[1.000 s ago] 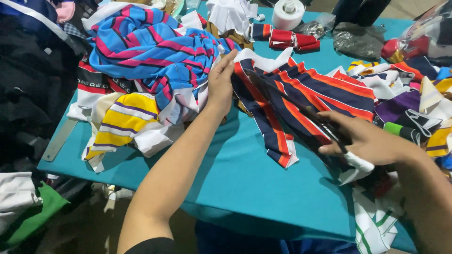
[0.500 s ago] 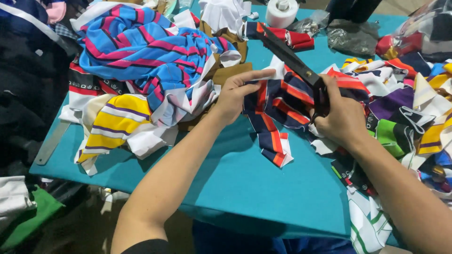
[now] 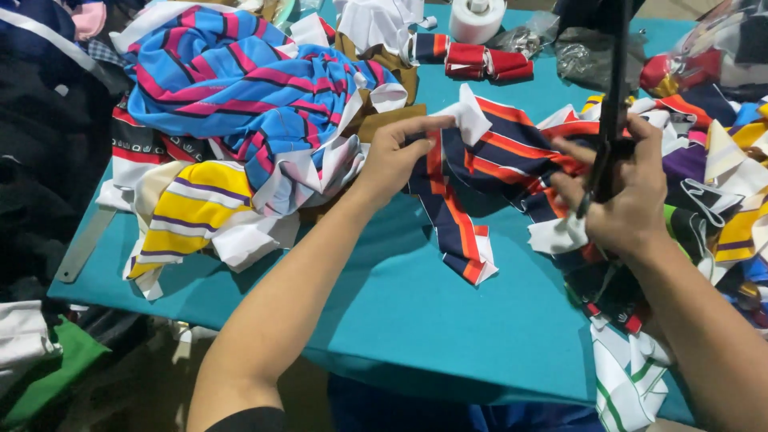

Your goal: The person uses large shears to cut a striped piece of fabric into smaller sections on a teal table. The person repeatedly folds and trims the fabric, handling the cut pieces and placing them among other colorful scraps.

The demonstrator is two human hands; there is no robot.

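My left hand (image 3: 398, 156) pinches the upper edge of a navy fabric piece with red and orange stripes (image 3: 458, 210) and lifts it off the teal table (image 3: 416, 320). My right hand (image 3: 622, 200) grips the handles of large black scissors (image 3: 614, 96), whose blades point straight up and away from me. The same hand also touches the right part of the striped fabric. The strip's lower end hangs down onto the table between my forearms.
A heap of blue-and-pink striped cloth (image 3: 240, 88) and yellow striped cloth (image 3: 192, 208) lies at the left. More coloured scraps (image 3: 720, 160) pile at the right. A white tape roll (image 3: 478, 18) and red folded pieces (image 3: 480, 60) sit at the back. A metal ruler (image 3: 84, 246) lies at the left edge.
My right hand raised the scissors from lying on the fabric to blades pointing up. My left hand moved from pressing the cloth heap to pinching and lifting the striped piece.
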